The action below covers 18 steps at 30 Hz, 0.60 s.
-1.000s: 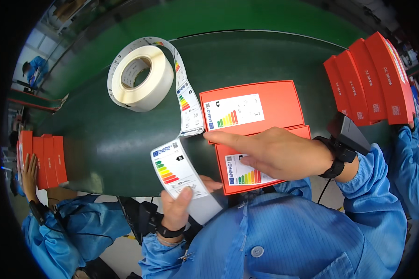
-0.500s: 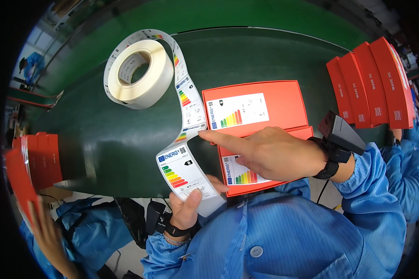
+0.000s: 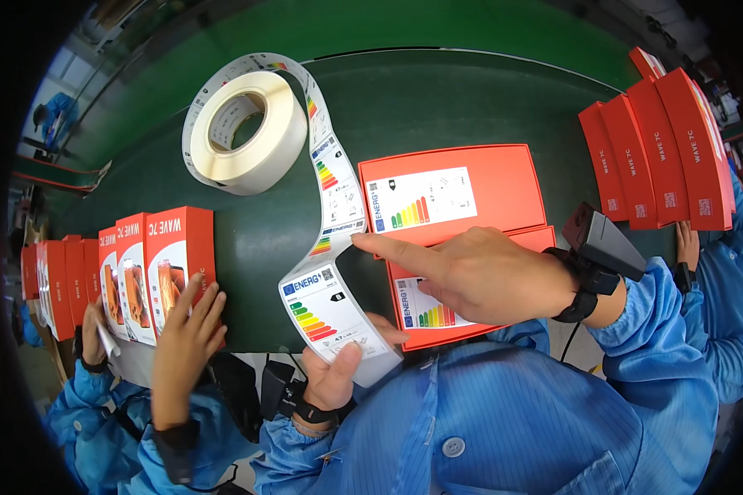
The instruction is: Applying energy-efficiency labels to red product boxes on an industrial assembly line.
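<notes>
My left hand (image 3: 332,373) pinches the loose end of a strip of energy labels (image 3: 324,309) between thumb and fingers. The strip curves back to a large white label roll (image 3: 256,136) lying on its side. Two red boxes lie flat in front of me, the far box (image 3: 504,186) and the near box (image 3: 512,247), each bearing an energy label with coloured bars. Over the near box is my right hand (image 3: 470,276), index finger stretched to the boxes' left edge beside the strip. Its other fingers are partly hidden, and nothing shows in it.
Everything rests on a dark green belt (image 3: 437,95). At the left, a co-worker's hand (image 3: 186,342) touches a row of upright red boxes (image 3: 194,247). More red boxes (image 3: 664,148) stand at the right, near another co-worker's hand (image 3: 687,245).
The left co-worker's red boxes now stand on the belt, with a hand against them. At the right, another red box and a co-worker's hand have appeared. My hands have hardly moved.
</notes>
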Available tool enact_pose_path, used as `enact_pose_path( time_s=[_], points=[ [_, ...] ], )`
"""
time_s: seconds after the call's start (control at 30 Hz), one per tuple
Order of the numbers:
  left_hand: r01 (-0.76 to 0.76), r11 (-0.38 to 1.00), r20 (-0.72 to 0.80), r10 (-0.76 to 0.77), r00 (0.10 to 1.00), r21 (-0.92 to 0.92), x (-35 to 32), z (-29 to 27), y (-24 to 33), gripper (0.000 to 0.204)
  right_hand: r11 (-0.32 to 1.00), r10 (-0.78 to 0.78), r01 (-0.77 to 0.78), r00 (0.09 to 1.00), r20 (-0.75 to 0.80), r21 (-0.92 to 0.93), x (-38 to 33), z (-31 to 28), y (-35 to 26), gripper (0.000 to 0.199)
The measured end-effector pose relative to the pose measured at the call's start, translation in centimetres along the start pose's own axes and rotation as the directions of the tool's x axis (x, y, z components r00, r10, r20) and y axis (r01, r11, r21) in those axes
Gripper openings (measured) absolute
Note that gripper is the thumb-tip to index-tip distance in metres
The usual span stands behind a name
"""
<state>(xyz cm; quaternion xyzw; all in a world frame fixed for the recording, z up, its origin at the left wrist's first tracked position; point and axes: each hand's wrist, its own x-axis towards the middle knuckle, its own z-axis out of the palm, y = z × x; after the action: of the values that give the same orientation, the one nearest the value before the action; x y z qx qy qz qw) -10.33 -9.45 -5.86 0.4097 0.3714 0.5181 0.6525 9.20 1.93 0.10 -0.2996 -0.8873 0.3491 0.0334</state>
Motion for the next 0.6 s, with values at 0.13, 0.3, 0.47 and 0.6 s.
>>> enact_pose_path(
  time_s=[0.13,0.3,0.47,0.6],
  points=[
    [0.007,1.0,-0.016,-0.007,1.0,0.009,-0.2,-0.1,-0.3,0.041,0.999,0.022,-0.021,1.0,0.009,-0.033,0.1,0.1,-0.5,0.066],
    [0.029,0.995,-0.053,-0.024,0.998,0.092,-0.3,0.5,0.3,0.041,0.972,-0.007,-0.009,0.998,-0.065,-0.235,-0.5,1.1,-1.9,0.061],
    [-0.018,0.99,0.039,0.013,0.999,0.142,-0.6,-0.5,-0.2,0.035,0.824,0.116,-0.192,0.978,-0.173,-0.533,-1.7,1.7,-2.8,0.065],
    [-0.034,0.979,-0.014,0.037,0.999,0.199,-0.5,0.3,-0.1,0.036,0.821,0.126,-0.263,0.949,-0.288,-0.507,-2.2,0.9,-2.1,0.065]
  ],
)
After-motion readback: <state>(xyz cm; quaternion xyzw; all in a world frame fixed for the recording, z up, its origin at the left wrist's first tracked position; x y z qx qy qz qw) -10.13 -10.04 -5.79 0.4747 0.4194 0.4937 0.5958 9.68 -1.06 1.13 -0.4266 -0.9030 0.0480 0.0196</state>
